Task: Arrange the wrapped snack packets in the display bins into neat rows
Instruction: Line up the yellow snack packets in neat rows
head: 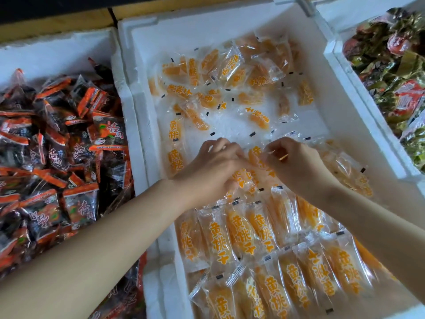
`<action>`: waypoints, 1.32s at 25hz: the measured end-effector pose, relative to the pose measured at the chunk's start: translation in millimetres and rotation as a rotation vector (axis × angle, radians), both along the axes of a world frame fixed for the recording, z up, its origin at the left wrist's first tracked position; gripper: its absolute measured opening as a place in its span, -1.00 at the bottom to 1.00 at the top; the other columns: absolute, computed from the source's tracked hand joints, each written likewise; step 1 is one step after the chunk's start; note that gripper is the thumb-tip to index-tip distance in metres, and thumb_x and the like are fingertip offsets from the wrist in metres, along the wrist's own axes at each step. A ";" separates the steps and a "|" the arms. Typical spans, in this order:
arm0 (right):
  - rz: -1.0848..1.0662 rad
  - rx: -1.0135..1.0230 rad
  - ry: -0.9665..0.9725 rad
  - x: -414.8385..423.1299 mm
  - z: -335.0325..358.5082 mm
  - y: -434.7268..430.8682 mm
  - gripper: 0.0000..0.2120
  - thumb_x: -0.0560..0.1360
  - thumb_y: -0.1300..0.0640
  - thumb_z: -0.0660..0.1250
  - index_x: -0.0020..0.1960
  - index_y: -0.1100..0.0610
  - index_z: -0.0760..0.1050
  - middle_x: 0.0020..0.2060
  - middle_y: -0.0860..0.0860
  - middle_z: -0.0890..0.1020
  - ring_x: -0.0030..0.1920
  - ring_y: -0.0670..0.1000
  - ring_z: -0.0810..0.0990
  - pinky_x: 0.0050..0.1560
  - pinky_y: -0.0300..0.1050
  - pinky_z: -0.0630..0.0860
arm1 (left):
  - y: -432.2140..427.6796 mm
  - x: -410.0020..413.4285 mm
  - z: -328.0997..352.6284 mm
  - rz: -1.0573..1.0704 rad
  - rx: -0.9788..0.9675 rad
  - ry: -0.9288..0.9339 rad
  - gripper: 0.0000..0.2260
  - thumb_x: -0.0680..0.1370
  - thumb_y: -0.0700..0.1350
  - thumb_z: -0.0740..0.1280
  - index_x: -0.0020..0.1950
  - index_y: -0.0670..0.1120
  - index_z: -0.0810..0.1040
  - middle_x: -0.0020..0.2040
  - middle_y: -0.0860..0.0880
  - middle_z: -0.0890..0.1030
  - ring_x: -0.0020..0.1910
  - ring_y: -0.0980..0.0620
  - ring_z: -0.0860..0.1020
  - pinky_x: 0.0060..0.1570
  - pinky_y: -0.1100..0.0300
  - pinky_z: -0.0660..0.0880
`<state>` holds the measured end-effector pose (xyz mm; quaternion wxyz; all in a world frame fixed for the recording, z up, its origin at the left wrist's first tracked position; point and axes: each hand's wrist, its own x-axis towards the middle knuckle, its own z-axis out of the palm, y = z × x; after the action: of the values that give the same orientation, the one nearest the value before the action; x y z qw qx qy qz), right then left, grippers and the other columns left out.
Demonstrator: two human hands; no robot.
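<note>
- Middle bin (358,104): neat rows (264,238) fill the near half. Loose packets (230,88) lie scattered at the far end.
- Right hand (296,162): fingers curled, pinching a packet (254,155) at the rows' far edge.
- Left hand (213,166): curled over neighbouring packets; whether it grips one cannot be told.
- Advised: set the packet label up, parallel to its neighbours, with even overlap.

I see three bins side by side: left bin (57,49), middle bin (358,104), right bin (345,14). In the middle one, packets (264,249) lie in rows near me, loose behind.
</note>
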<state>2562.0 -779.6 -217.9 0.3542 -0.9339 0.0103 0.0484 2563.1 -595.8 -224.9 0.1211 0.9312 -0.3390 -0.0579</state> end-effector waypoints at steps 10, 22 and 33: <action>0.124 -0.151 -0.091 -11.4 -15.3 14.4 -0.77 0.57 0.10 0.25 0.19 0.12 0.36 -0.06 0.11 0.66 -0.08 0.16 0.60 -0.10 0.03 0.53 | -7.9 -14.7 -9.7 0.372 0.064 0.046 -0.44 0.57 0.13 0.24 0.48 -0.10 0.24 0.34 -0.07 0.41 0.33 -0.06 0.32 0.27 0.13 0.23; 0.323 -0.431 -0.172 -5.8 -4.8 1.4 -0.74 0.55 0.00 0.26 0.22 0.04 0.43 0.18 -0.01 0.47 0.23 0.03 0.38 0.17 -0.17 0.29 | -3.0 -16.9 -9.1 0.332 0.089 -0.065 -0.46 0.60 0.18 0.10 0.50 -0.06 0.22 0.33 -0.03 0.38 0.32 -0.02 0.35 0.29 0.13 0.23; 0.071 -0.312 -0.040 91.0 -26.9 3.4 -0.54 0.54 0.08 0.30 0.37 0.21 0.31 0.29 0.17 0.40 0.29 0.17 0.38 0.23 -0.05 0.30 | 7.0 82.6 -6.5 0.549 -0.124 -0.058 -0.43 0.60 -0.10 0.25 0.55 -0.07 0.08 0.55 -0.07 0.13 0.53 -0.06 0.08 0.45 0.06 0.01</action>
<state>2653.0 -776.3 -244.8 0.2029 -0.9781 -0.0226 0.0400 2645.8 -588.8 -231.4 0.1791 0.9802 -0.0804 0.0247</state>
